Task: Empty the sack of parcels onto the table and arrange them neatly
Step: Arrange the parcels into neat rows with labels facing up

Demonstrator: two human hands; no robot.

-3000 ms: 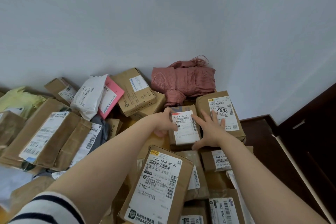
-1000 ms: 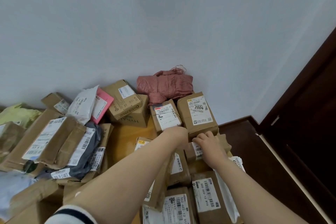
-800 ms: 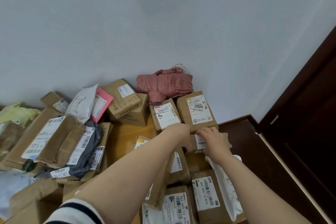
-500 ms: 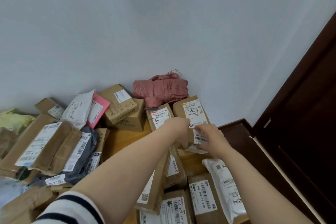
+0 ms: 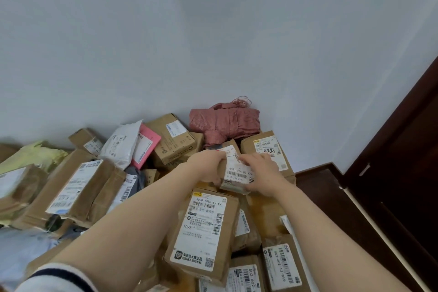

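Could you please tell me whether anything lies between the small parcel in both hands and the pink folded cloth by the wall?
Yes: one brown parcel lies directly between the small parcel and the pink folded cloth; the parcel labelled 2004 sits just to its right.

A plain white painted wall (image 5: 213, 42) fills the view ahead of me, evenly lit. At my right, a dark brown wooden door (image 5: 407, 173) stands beside dark brown wooden flooring (image 5: 317, 187).

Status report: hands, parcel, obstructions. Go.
Left hand and right hand both gripping small labelled parcel. Parcel just before the 2004 box. Loose parcels crowded all round.
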